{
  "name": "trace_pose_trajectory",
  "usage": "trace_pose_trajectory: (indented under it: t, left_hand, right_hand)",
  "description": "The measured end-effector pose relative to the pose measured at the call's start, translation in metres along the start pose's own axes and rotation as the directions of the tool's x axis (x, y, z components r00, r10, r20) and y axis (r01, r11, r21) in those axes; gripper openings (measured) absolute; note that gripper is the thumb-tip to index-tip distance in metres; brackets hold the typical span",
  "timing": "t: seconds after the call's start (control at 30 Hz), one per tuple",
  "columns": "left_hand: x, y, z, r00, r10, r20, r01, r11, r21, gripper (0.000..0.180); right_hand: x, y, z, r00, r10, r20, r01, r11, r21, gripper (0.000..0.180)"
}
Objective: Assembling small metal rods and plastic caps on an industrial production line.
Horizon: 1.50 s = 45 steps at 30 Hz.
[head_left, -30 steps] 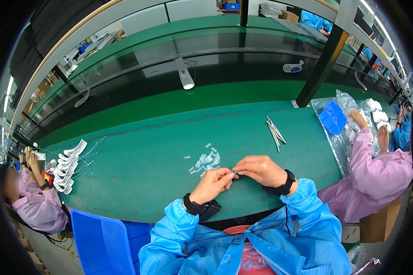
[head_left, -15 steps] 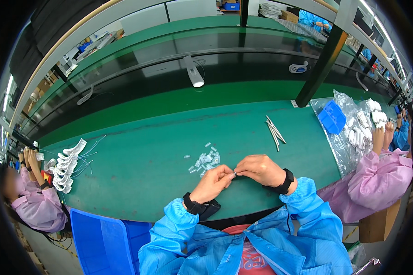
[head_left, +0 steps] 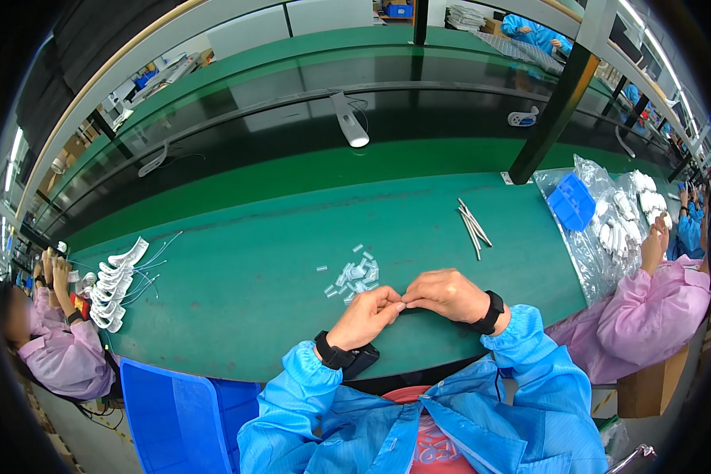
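My left hand (head_left: pixel 369 314) and my right hand (head_left: pixel 450 297) meet fingertip to fingertip above the near part of the green bench (head_left: pixel 237 261). Both are closed in a pinch. Whatever lies between the fingertips is almost wholly covered and too small to name. Just beyond my left hand is a loose pile of short clear plastic tubes (head_left: pixel 354 274), with a few lying apart from it. Farther off to the right, several thin silvery rods (head_left: pixel 472 225) lie in a loose bundle.
White curved parts with thin cables (head_left: pixel 114 284) lie at the left, beside a co-worker in pink. At the right, a blue bin (head_left: pixel 571 202) and white parts (head_left: pixel 620 225) rest on clear plastic. A black conveyor (head_left: pixel 276 118) runs behind; a blue crate (head_left: pixel 174 411) stands below left.
My hands stay almost in place; the small dark bit seen between my fingertips is now covered. White parts on the conveyor have shifted right. The co-workers' hands have moved.
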State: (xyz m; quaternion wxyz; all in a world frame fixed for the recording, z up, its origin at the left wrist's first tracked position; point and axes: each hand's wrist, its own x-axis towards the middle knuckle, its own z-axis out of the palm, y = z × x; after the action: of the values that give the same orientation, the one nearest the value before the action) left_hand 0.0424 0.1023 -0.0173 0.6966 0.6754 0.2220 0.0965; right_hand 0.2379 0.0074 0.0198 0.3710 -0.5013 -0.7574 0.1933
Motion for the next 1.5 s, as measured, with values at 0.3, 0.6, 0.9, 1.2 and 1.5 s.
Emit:
trace_pose_trajectory:
  t: [0.3, 0.6, 0.9, 1.2, 1.5]
  left_hand:
    - [0.000, -0.004, 0.003, 1.000, 0.026, 0.002, -0.026, 0.999, -0.019, 0.015]
    - [0.000, -0.005, 0.005, 0.999, 0.050, -0.011, -0.050, 0.997, -0.050, 0.014]
    - [0.000, -0.005, 0.002, 0.998, 0.065, -0.025, -0.063, 0.996, 0.067, 0.015]
    - [-0.002, 0.014, -0.021, 0.967, 0.094, -0.238, -0.210, 0.823, -0.528, 0.027]
    - [-0.001, 0.014, -0.032, 0.845, 0.122, -0.521, -0.481, 0.600, -0.639, 0.013]
  right_hand:
    - [-0.004, 0.001, -0.008, 1.000, 0.029, -0.004, -0.029, 0.999, 0.020, 0.012]
    - [-0.004, -0.007, -0.004, 0.992, 0.124, -0.030, -0.123, 0.992, 0.042, 0.012]
    - [-0.004, -0.004, 0.001, 0.991, 0.131, -0.031, -0.128, 0.988, 0.092, 0.009]
    - [-0.002, -0.007, -0.003, 0.876, 0.449, -0.174, -0.356, 0.847, 0.394, 0.014]
    - [0.043, 0.008, 0.008, 0.997, 0.071, -0.010, -0.072, 0.991, -0.116, 0.012]
